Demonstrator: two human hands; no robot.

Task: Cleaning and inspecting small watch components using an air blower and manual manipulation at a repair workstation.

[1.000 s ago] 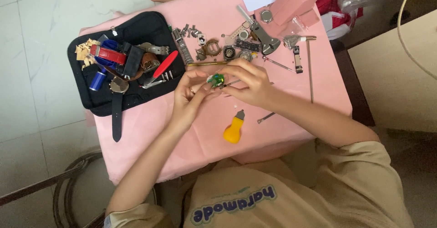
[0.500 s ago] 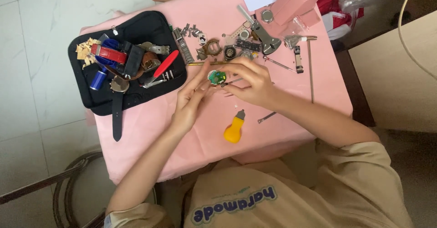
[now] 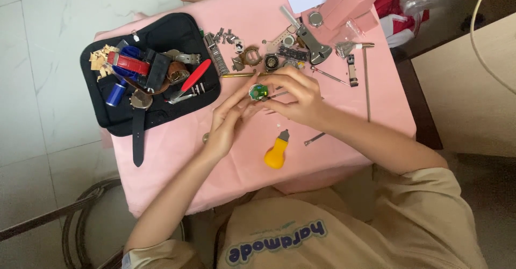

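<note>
Change: since the earlier frames both hands have barely shifted; the small round piece stays pinched between them, the head view sitting slightly closer.
Left hand [image 3: 228, 121]: fingers curled closed, tips pinching the round watch movement [image 3: 258, 91] from its 8 o'clock side.
Right hand [image 3: 298, 97]: closed around a thin metal tool [image 3: 275, 94], whose tip touches the movement's 3 o'clock edge.
Movement: green-faced disc, held just above the desk, near its middle.
Step in hand: it looks like fine probing or prying at the movement's rim. The next move probably calls for a steady left pinch and light, exact pressure from the tool tip, since a slip could flick the part away.
Nearby: yellow-handled case opener [image 3: 275, 153] at 6 o'clock of the hands; loose metal watch parts [image 3: 252, 56] at 12 o'clock.
Further out: black tool pouch [image 3: 161, 38] at 9 o'clock, holding a red-handled tool [image 3: 194, 76], a blue cylinder [image 3: 114, 92] and a dark strap [image 3: 138, 134]; pink box [image 3: 349, 3] at 1 o'clock.
Surface: desk under a pink cloth [image 3: 177, 156].
Room: pale tiled floor [image 3: 43, 59]; a curved chair frame [image 3: 80, 215] at 7 o'clock.
</note>
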